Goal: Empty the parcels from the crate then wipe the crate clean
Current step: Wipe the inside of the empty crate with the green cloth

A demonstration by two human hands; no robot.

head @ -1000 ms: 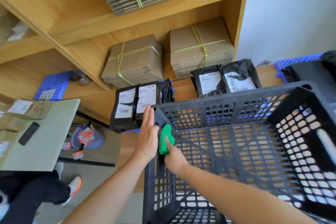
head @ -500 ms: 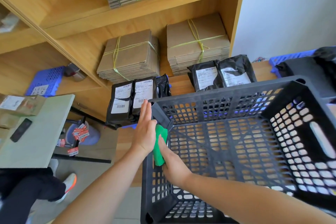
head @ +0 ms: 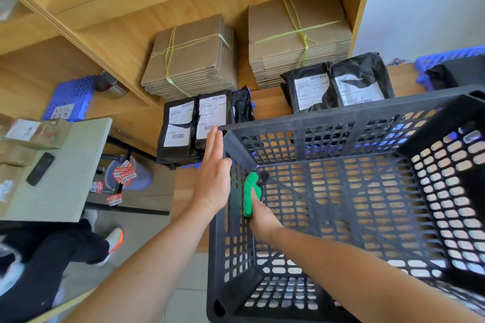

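The black crate (head: 341, 115) stands tipped with its open side towards the person, its long axis running left to right, and nothing lies inside it. The left hand (head: 212, 178) rests flat against the outside of the crate's left wall, its fingers (head: 214, 144) straight, held together and pointing away towards the far shelf. Just across that wall, inside the crate, the right hand (head: 262, 215) grips one green cloth (head: 250, 189) and presses it on the wall's inner face. The thumb lies over the cloth, while the other fingers are hidden beneath it. The cloth is bunched into a long roll whose axis runs near to far along the wall, its free end pointing at the far left corner of the crate. On the wooden shelf (head: 270, 102) beyond the crate lie four labelled black parcels: a left pair (head: 194, 126) just past the left fingertips and a right pair (head: 338, 86) behind the far rim. One more black bag (head: 242, 106) stands beside the left pair. Behind them sit two bundles of flattened cardboard (head: 191, 57), each tied with yellow-green string.
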